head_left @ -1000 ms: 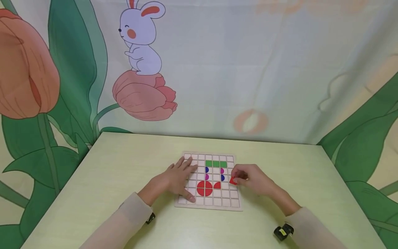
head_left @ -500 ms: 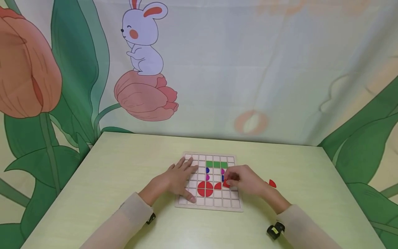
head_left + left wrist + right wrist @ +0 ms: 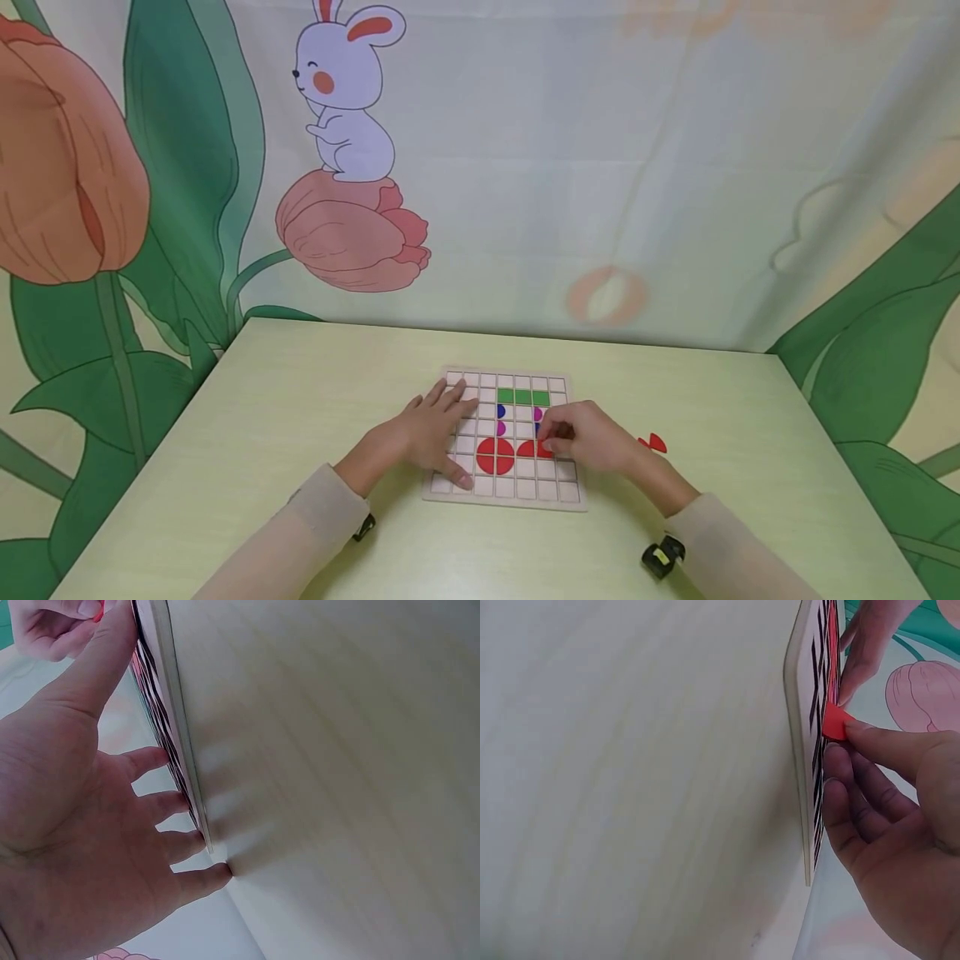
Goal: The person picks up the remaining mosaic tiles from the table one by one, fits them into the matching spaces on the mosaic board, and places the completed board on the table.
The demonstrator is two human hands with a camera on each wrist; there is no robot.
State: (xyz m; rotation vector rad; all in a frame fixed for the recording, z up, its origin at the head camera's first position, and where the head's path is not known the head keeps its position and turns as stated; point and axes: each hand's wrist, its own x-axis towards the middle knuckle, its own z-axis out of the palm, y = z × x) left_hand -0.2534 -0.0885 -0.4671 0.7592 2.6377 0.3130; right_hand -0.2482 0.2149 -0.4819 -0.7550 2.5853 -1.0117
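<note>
A square grid board (image 3: 505, 497) lies on the table, with coloured pieces in some cells. My left hand (image 3: 435, 425) rests on its left side, fingers spread and straight; the left wrist view shows the fingertips along the board's edge. My right hand (image 3: 588, 435) pinches a red quarter-circle piece (image 3: 836, 723) between thumb and fingers, its edge against the board beside another red quarter piece (image 3: 527, 450). Left of these, several red quarters form a full red circle (image 3: 494, 456). Above are a green strip (image 3: 522, 397) and small blue and magenta half-circles, one partly hidden by my right fingers.
Loose red pieces (image 3: 657, 442) lie on the table (image 3: 720, 433) behind my right wrist, partly hidden by it. A curtain (image 3: 510, 167) printed with a rabbit and tulips hangs at the table's far edge.
My right hand has moved left over the board with the red quarter piece, lowering it beside the other red quarter. Loose red pieces have come into view behind the wrist. My left hand stays put.
</note>
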